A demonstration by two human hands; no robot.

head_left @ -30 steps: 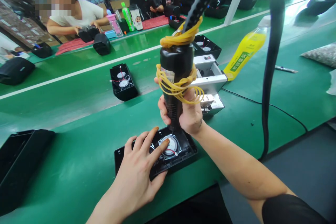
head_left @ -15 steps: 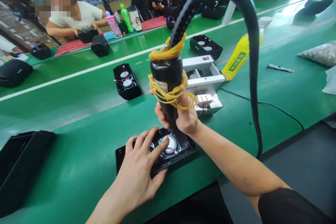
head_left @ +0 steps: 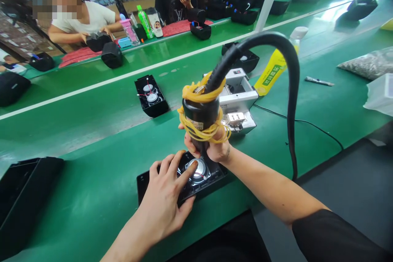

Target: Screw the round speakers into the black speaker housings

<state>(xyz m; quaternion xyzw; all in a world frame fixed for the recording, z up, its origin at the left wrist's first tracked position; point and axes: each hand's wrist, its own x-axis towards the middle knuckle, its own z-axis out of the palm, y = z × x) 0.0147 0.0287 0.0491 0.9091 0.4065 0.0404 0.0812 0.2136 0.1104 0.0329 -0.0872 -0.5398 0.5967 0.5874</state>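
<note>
A black speaker housing (head_left: 201, 190) lies on the green bench with its open side up, and a round silver speaker driver (head_left: 199, 168) sits inside it. My left hand (head_left: 167, 190) grips this housing, its fingers across the top and the thumb against the near wall; the index fingertip touches the driver. Wrapped round a black electric screwdriver (head_left: 201, 112), my right hand (head_left: 216, 147) holds it upright, tip down at the driver's far edge. Yellow rubber bands (head_left: 199, 131) circle the screwdriver's body, and a thick black cable (head_left: 293, 90) arches from its top. The tip itself is hidden.
Beyond the screwdriver stands a silver screw feeder (head_left: 241, 100), beside a yellow bottle (head_left: 272, 73). Another housing with drivers (head_left: 152, 96) lies farther back. A large black case (head_left: 30, 196) is at left, a cutter knife (head_left: 319, 81) at right. Co-workers sit across the bench.
The screwdriver's top has dropped and shifted slightly right, and its cable arch hangs lower. My left hand keeps its hold on the housing. The whole view has shifted a little.
</note>
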